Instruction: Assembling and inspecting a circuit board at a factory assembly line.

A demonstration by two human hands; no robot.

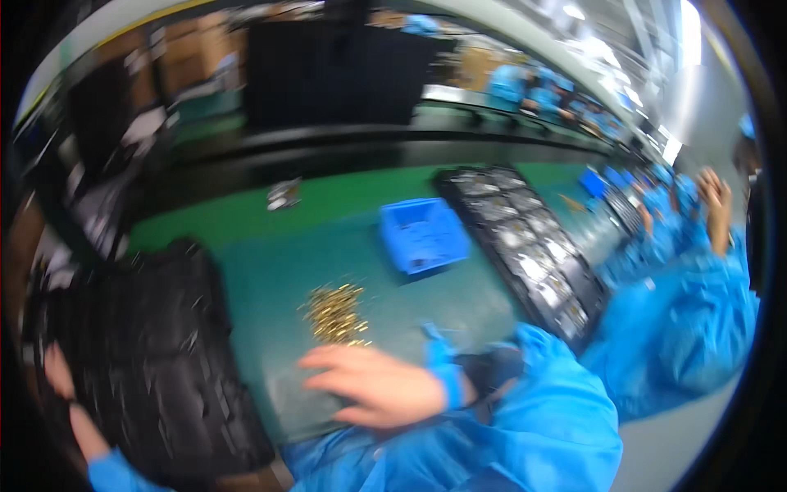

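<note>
A green table [270, 287] stretches beneath the work, with a co-worker in a blue smock [672, 320] seated along it at right. A black tray [139, 353] fills the left side, its upper face blurred; across the table, a second, narrower black tray [488, 250] lies at a slant, its compartments loaded with shiny, pale pieces too smeared to identify. The worker's right hand [377, 385], banded at the wrist in blue, hovers low with fingers spread, nothing visible in its grasp. The left hand [59, 373] is at the black tray's outer edge, partly hidden; whether it grips cannot be told. An open blue bin [422, 238] sits between pile and loaded tray, a few dark bits inside. Loose gold-coloured pins [336, 314] lie heaped on the table just beyond the right hand's fingers, and a small silvery packet [284, 194] rests farther back.
</note>
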